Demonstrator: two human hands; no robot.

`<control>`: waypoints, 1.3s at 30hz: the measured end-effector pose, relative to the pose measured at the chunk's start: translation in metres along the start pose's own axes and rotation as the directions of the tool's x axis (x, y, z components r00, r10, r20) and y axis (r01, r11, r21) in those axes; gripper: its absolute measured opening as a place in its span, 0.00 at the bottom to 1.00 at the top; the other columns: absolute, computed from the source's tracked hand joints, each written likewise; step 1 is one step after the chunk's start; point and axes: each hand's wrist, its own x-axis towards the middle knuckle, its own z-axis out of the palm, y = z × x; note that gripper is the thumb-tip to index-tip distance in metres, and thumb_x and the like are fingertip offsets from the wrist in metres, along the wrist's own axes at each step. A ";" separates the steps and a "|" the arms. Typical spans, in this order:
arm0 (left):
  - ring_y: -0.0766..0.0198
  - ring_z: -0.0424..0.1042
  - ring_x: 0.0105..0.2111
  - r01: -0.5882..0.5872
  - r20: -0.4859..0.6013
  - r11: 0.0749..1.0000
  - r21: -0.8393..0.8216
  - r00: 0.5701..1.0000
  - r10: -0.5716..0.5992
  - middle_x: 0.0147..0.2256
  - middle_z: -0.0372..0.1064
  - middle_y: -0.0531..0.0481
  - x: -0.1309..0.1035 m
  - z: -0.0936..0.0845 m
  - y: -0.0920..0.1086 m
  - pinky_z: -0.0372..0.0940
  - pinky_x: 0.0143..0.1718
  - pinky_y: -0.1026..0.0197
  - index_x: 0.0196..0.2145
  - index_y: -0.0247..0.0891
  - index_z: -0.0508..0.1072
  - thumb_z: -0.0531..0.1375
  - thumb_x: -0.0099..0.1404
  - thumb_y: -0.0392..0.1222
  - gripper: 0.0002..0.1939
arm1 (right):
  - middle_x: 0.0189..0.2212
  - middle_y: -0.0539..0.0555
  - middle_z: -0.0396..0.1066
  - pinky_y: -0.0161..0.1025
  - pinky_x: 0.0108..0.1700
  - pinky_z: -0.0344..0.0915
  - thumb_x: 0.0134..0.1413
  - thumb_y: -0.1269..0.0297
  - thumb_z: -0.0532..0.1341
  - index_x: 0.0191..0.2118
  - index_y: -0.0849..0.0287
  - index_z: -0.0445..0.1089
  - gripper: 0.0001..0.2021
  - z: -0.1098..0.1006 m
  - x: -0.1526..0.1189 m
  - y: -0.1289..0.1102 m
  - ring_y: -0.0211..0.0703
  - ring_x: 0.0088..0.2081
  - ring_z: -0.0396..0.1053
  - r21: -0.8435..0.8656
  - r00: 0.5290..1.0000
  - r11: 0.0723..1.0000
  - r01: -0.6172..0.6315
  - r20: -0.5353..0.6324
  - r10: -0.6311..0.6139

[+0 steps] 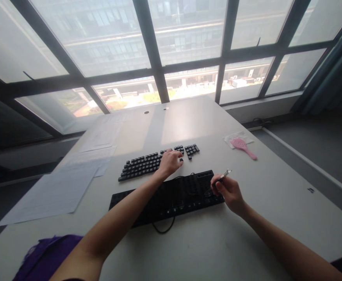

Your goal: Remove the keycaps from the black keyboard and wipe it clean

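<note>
My left hand (170,162) reaches over the rows of loose black keycaps (143,164) laid out beyond the keyboard. Its thumb and forefinger are closed about one small keycap (181,159) at the right of the rows. In my right hand (228,192) is a keycap puller (225,175), dark at the handle, with bright wire prongs pointing up and away. That hand is just past the right end of a black keyboard base (200,191), whose middle looks bare of keycaps. My left forearm hides part of the base. A smaller block of keycaps (191,149) lies farther right.
A pink hairbrush (241,145) lies on a clear plastic wrapper (248,137) at the right. Paper sheets (50,195) cover the table's left side. Purple cloth (46,255) sits at the near left. A black cable (163,232) loops before the keyboard. Windows stand beyond the white table (194,249).
</note>
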 end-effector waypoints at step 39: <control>0.57 0.72 0.41 -0.068 0.024 0.942 -0.328 0.996 0.080 0.38 0.75 0.46 -0.086 -0.019 0.086 0.66 0.44 0.58 0.40 0.41 0.75 0.56 0.66 0.35 0.09 | 0.29 0.53 0.69 0.40 0.36 0.63 0.65 0.66 0.57 0.36 0.57 0.69 0.06 -0.008 0.009 -0.007 0.44 0.32 0.65 -0.469 0.980 0.868 0.163 0.175 -0.089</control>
